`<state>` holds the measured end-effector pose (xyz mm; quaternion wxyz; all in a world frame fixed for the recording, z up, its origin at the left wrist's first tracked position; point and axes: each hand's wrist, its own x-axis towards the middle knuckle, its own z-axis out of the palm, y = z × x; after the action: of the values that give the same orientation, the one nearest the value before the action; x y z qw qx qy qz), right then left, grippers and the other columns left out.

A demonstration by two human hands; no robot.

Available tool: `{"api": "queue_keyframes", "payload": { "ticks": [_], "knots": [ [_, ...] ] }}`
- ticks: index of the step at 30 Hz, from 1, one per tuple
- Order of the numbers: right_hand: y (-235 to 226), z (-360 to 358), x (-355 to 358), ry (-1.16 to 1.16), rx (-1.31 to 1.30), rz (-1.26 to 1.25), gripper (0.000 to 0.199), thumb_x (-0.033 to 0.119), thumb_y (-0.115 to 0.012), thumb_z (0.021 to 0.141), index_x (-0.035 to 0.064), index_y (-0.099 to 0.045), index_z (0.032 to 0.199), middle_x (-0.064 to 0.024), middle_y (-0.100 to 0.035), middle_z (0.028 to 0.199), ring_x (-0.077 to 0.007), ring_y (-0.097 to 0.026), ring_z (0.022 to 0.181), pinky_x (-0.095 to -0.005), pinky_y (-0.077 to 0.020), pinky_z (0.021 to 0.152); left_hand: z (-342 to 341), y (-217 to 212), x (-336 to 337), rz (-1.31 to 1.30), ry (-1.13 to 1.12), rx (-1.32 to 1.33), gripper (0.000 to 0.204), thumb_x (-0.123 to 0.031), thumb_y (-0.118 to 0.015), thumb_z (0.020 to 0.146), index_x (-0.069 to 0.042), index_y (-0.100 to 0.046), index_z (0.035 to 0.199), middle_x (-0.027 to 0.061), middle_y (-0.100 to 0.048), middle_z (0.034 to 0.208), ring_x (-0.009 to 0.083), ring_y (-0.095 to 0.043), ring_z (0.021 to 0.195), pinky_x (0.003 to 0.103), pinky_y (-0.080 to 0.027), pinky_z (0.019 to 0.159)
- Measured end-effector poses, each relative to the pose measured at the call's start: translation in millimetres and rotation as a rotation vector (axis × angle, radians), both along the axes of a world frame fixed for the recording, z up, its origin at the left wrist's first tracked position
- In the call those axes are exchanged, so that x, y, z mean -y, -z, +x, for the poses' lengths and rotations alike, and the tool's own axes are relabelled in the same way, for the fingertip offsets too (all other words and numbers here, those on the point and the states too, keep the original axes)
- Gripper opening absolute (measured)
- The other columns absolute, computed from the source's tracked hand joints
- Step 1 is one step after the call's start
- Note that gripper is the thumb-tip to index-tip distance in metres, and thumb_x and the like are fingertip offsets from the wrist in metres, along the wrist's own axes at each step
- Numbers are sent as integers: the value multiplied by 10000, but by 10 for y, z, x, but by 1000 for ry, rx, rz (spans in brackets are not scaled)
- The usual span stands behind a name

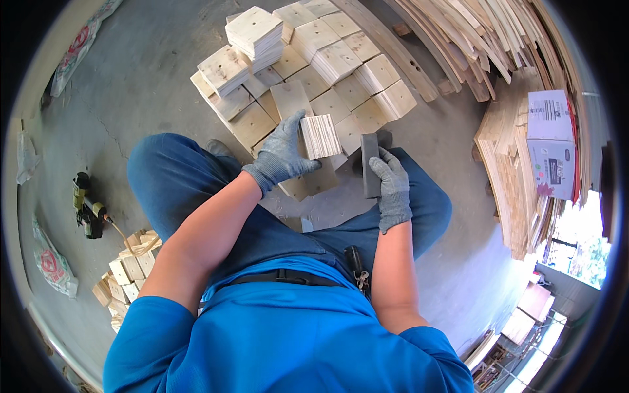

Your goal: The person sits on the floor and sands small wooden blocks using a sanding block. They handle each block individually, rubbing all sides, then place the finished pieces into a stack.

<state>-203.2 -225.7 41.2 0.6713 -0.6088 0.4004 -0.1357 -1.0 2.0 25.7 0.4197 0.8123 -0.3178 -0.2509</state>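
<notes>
My left hand (283, 154), in a grey knit glove, is closed around the side of a small stack of thin wooden boards (322, 137), whose layered edges face up. Just right of it, my gloved right hand (392, 183) grips a dark grey rectangular block (370, 165), held upright on its long side and apart from the stack. Beyond my hands lies a broad group of stacked square wooden boards (331, 62), several with a small dark hole or knot. A taller pile (254, 29) rises at its far left. Part of the stack in my left hand is hidden by the fingers.
On the floor at left lies a green and black air tool (87, 208) with a hose (118, 229), near a heap of small wood blocks (131, 268). Long planks (452, 39) lean at far right. A white carton (550, 144) rests by stacked boards (508, 157).
</notes>
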Motion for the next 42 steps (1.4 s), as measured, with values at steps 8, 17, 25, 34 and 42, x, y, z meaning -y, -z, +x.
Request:
{"api": "queue_keyframes", "payload": {
  "ticks": [8, 17, 25, 34, 42],
  "knots": [
    [-228, 118, -165, -35, -91, -77, 562, 163, -833, 959, -67, -640, 1433, -117, -744, 1244, -156, -701, 1052, -298, -574, 945, 3, -43, -34, -18, 0, 11, 1198, -370, -991, 662, -21, -365, 1622, 250, -503, 1563, 425, -498, 1474, 451, -420, 1250],
    [-139, 34, -136, 11, -64, -38, 555, 157, -834, 958, -51, -648, 1438, -113, -739, 1293, -160, -693, 1094, -297, -569, 961, 92, 70, 64, -284, -18, 474, 1151, -200, -1017, 600, -97, -416, 1576, 198, -490, 1586, 425, -457, 1506, 490, -429, 1243],
    [-7, 33, -94, -6, -62, -98, 557, 165, -836, 957, -54, -652, 1435, -116, -737, 1299, -167, -691, 1092, -304, -563, 971, 81, 151, -36, -299, 63, 589, 1103, -202, -1013, 578, -98, -465, 1529, 183, -514, 1559, 430, -460, 1505, 518, -413, 1255],
    [-131, 117, -155, -46, -68, -139, 544, 162, -841, 947, -59, -667, 1413, -109, -734, 1273, -163, -687, 1092, -303, -556, 979, -182, 27, -198, -207, 221, 621, 939, -231, -978, 650, -92, -546, 1472, 164, -570, 1504, 403, -492, 1481, 537, -418, 1246],
    [-136, 27, -150, -25, -81, -181, 547, 170, -851, 936, -64, -675, 1397, -109, -734, 1264, -168, -685, 1099, -306, -548, 997, -166, -9, -191, -247, 54, 412, 1235, -302, -1020, 608, -65, -383, 1639, 225, -451, 1606, 427, -463, 1494, 485, -418, 1252]
  ]
}}
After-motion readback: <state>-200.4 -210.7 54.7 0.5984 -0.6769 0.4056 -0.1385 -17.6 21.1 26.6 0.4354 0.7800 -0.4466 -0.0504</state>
